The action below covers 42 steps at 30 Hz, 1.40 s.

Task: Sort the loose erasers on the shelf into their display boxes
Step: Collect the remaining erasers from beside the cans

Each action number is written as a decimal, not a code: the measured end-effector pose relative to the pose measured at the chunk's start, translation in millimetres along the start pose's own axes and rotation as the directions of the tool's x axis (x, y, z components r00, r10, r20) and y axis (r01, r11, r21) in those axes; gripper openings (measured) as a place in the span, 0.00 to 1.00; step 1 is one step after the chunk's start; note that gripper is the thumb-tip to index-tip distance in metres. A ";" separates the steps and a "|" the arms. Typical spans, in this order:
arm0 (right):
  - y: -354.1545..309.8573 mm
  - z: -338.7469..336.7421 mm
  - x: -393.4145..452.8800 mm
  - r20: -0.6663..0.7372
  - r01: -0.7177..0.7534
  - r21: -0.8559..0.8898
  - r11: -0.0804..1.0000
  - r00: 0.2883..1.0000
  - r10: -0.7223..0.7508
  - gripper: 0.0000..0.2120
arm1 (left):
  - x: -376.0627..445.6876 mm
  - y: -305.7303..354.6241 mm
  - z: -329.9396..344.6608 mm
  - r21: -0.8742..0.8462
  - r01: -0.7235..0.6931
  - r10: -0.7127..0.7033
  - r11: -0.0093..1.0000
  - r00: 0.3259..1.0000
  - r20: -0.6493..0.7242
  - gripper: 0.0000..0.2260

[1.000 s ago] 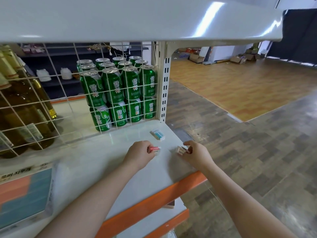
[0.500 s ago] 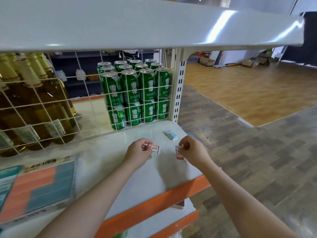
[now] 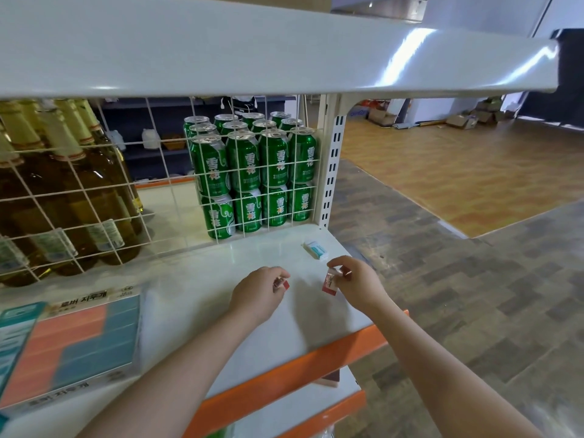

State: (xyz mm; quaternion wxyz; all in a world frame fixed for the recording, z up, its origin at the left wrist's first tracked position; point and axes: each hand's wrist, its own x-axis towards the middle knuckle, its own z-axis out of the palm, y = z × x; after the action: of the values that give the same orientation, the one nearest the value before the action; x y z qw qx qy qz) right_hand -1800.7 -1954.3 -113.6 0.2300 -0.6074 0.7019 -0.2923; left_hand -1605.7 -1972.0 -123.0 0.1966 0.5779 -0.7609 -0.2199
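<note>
1. Red-sleeved eraser: pinched at its upper end by the right hand, hanging tilted just above the shelf. Whether its lower corner touches the shelf, cannot tell.
2. Second red eraser: in the left hand, fingers curled round it, only its red end showing past the fingertips.
3. Blue-and-white eraser: loose on the shelf, just beyond the right hand's grip, ahead of it toward the rear corner. Not touched by either hand.
4. Display box: well left of both grips, at the near left of the shelf; coral and blue areas visible on top, compartments not resolvable.
5. Judgement, step in hand: both reds gathered, next is carrying them left to the box. Best to match the sleeve colour to the coral side, lay each flat and aligned rather than dropping, then return for the blue one.
6. Pose: both forearms reach forward from below frame, converging; hands near each other, wrists low over the shelf, knuckles up.
7. Behind the wire grid: green cans, bottles. Not involved.
</note>
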 end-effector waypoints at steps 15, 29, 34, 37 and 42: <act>-8.7 17.4 -5.5 0.092 0.087 -0.153 0.984 0.993 -0.073 0.03 | -2.6 -13.7 -11.1 -0.055 0.061 -0.062 0.997 0.998 -0.018 0.16; -19.6 17.1 -1.8 0.087 0.066 -0.005 0.998 0.994 -0.066 0.13 | -7.5 -23.3 -12.6 -0.174 0.168 -0.157 0.970 0.985 0.078 0.14; -24.9 21.5 -7.4 0.103 0.072 0.046 0.996 0.992 -0.076 0.12 | -12.8 -28.0 -16.2 -0.125 0.200 -0.197 0.972 0.980 0.033 0.09; -28.2 23.6 -8.9 0.081 0.053 0.109 0.993 0.995 -0.062 0.11 | -14.6 -29.5 -17.7 -0.257 0.193 -0.204 0.947 0.979 -0.015 0.10; -37.7 26.6 -9.9 0.079 0.001 0.287 0.958 0.997 -0.025 0.11 | -19.3 -33.0 -25.6 -0.442 0.164 -0.220 0.882 0.973 -0.077 0.10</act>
State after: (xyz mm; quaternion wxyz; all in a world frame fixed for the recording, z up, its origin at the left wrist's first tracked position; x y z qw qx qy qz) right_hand -1754.1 -1951.4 -107.1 0.3420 -0.5838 0.6382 -0.3674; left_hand -1560.5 -1963.9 -121.3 0.3441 0.6049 -0.6182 -0.3653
